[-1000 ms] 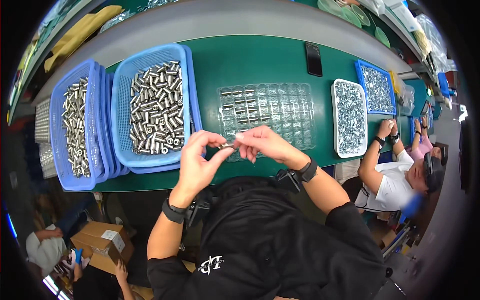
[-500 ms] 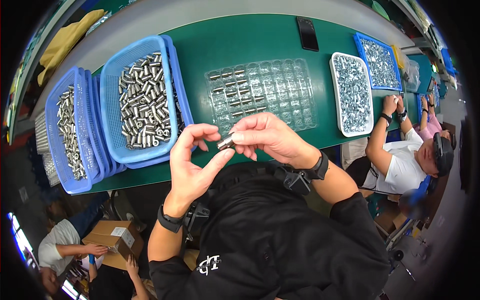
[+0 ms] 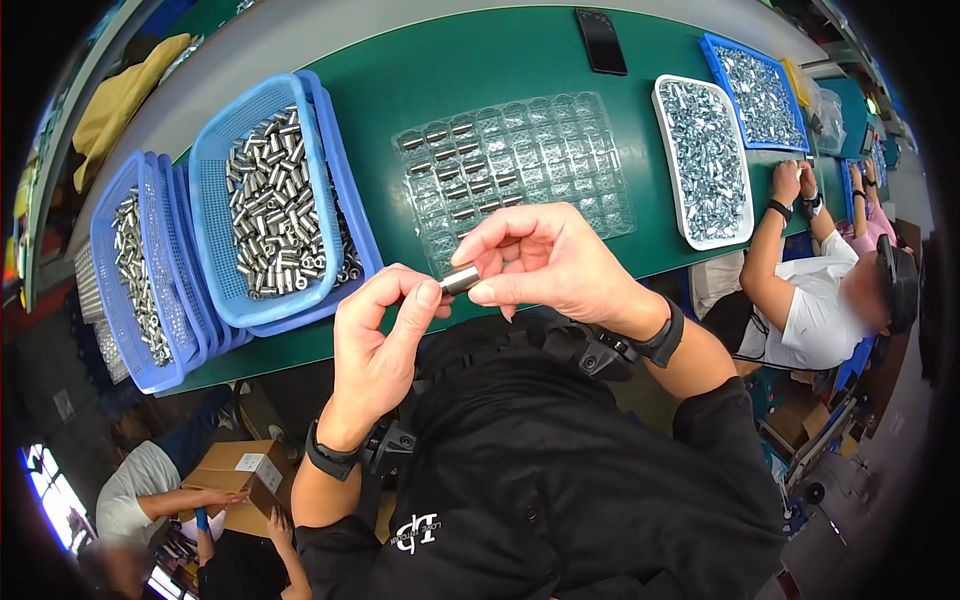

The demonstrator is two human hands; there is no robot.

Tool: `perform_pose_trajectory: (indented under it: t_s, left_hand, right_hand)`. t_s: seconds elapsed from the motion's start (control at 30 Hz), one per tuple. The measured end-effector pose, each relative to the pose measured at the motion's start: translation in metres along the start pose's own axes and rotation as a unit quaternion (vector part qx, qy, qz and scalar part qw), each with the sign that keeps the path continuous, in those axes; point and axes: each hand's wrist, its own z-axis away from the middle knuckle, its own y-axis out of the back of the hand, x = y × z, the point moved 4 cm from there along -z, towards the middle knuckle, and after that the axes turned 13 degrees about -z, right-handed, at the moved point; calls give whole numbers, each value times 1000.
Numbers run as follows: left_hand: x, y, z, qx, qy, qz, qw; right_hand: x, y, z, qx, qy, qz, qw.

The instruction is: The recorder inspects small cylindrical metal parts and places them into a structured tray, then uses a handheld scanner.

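Observation:
In front of my body a short, shiny metal sleeve (image 3: 461, 279) is held between my two hands, tilted with its right end higher. My left hand (image 3: 375, 335) is closed, thumb and fingertips pinching the sleeve's left end. My right hand (image 3: 570, 265) has its index finger and thumb around the right end, the other fingers curled behind. Just beyond lies a clear plastic tray (image 3: 560, 165) with round-bottomed pockets. Similar sleeves (image 3: 470, 167) lie in several pockets on its left side; the pockets on its right side hold none.
To the left, a light-blue basket (image 3: 212, 225) holds many metal sleeves, beside a stack of blue baskets (image 3: 180, 290). A white tray (image 3: 690, 235) and a blue tray (image 3: 712, 55) of small metal parts stand right, near a co-worker (image 3: 815, 315). A black phone (image 3: 601, 42) lies at the back.
My left fingers have closed from an open spread onto the sleeve's left end. My right hand has shifted slightly up and right, and the view has tilted a little.

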Motion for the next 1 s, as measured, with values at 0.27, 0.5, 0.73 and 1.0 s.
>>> perform_pose_trajectory:
  t_s: [0.27,0.5,0.73,1.0]
  left_hand:
    - [-3,-10,-2,-24,-22,-63,997]
    - [-3,-36,-25,-151,-64,-247,955]
    - [-101,-2,-132,-75,61,-332,938]
    - [-159,-5,-196,-47,93,-622,776]
  right_hand:
    - [12,12,16,14,-17,-9,1000]
    - [21,37,24,27,46,253,966]
    - [46,99,36,161,32,228,960]
    - [55,155,94,334,34,200,920]
